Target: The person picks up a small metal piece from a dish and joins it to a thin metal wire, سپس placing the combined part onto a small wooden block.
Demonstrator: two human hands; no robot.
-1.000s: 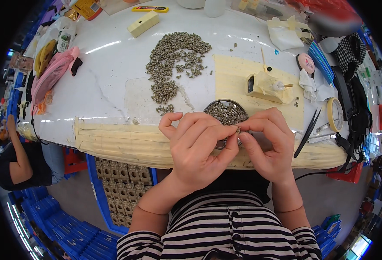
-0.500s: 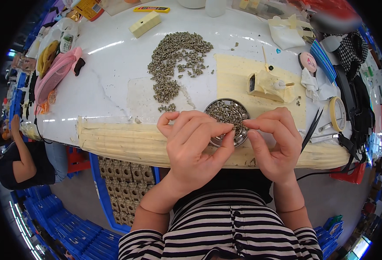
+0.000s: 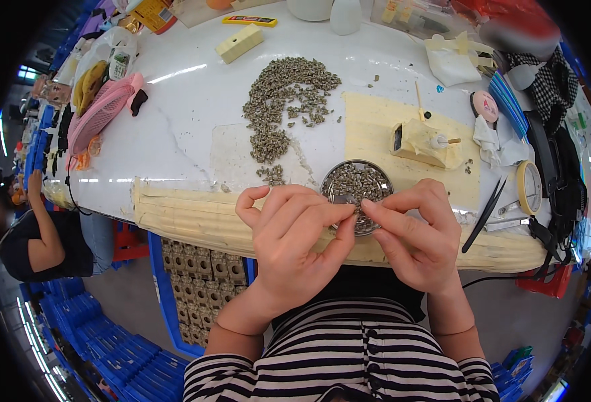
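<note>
Over the near rim of a round metal dish (image 3: 325, 179), my two hands meet at the fingertips. My left hand (image 3: 295, 238) is closed in a pinch, thumb and index finger on a tiny metal part mostly hidden between them. My right hand (image 3: 419, 234) comes in from the other side with its index fingertip against the same spot. Its fingers are bent, and what they grip is too small to make out. Small grey metal parts (image 3: 359, 179) fill much of the dish. Beyond it lies a curved heap of similar metal parts (image 3: 272, 107) on the white table.
A tape-wrapped block (image 3: 419, 144) stands on a yellow taped patch right of the heap. Black tweezers (image 3: 486, 213) and a tape roll (image 3: 529, 187) lie at the right. A pink mesh bag (image 3: 104, 114) sits left. Below the table edge is a blue crate (image 3: 165, 295); another person (image 3: 47, 241) sits left.
The whole view has shifted a little, so the table appears farther right and lower. My right fingertips have come closer to the left ones; the pinching pose stays much the same.
</note>
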